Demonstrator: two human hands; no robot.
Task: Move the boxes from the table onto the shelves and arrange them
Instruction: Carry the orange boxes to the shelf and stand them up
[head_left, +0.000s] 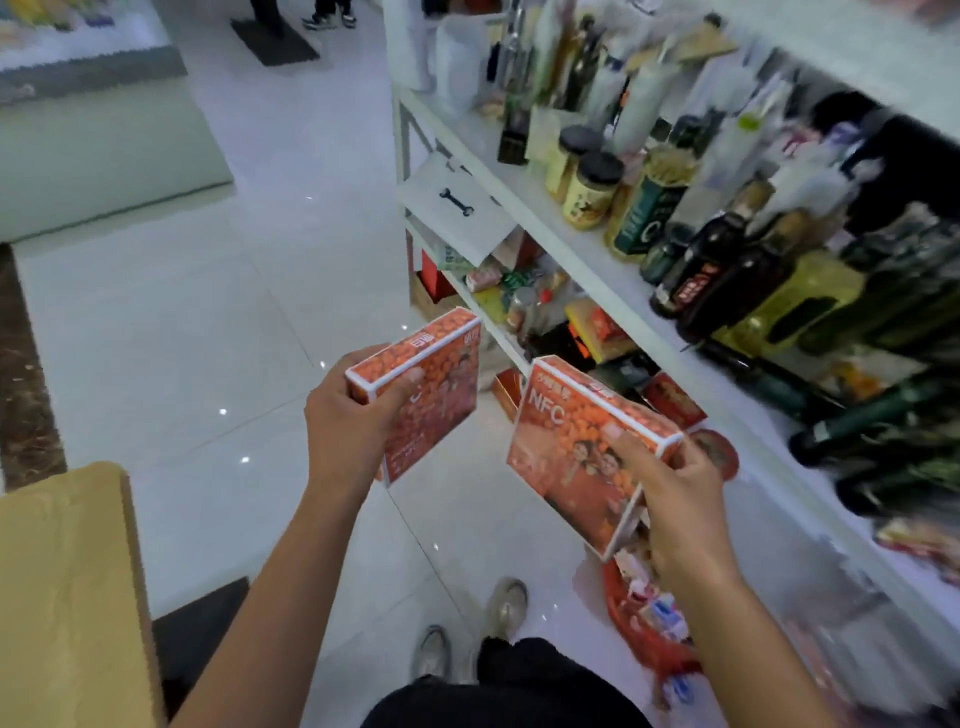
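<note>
Both grips are occupied. My left hand is closed on one orange box, thumb across its front face and fingers wrapped behind, the box held on a tilt with a white-edged narrow side turned up. My right hand is closed on a second orange box of the same print, thumb pressed on the front face near the upper edge, fingers behind it; the letters "NFC" read on its face. I hold the two boxes apart, side by side, in the air over the white tiled floor, neither one touching the shelves.

White shelving runs along my right. Its upper tier carries jars with black lids, dark bottles and yellowish oil bottles, closely packed; several items toward the far right are blurred and I cannot identify them. A white card printed with a black wrench hangs from the shelf edge. The tier below holds mixed packets and red boxes. A red bag of small packets sits on the floor at the base of the shelving.

A brown cardboard carton stands at my lower left. My shoes show on the tiles below.
</note>
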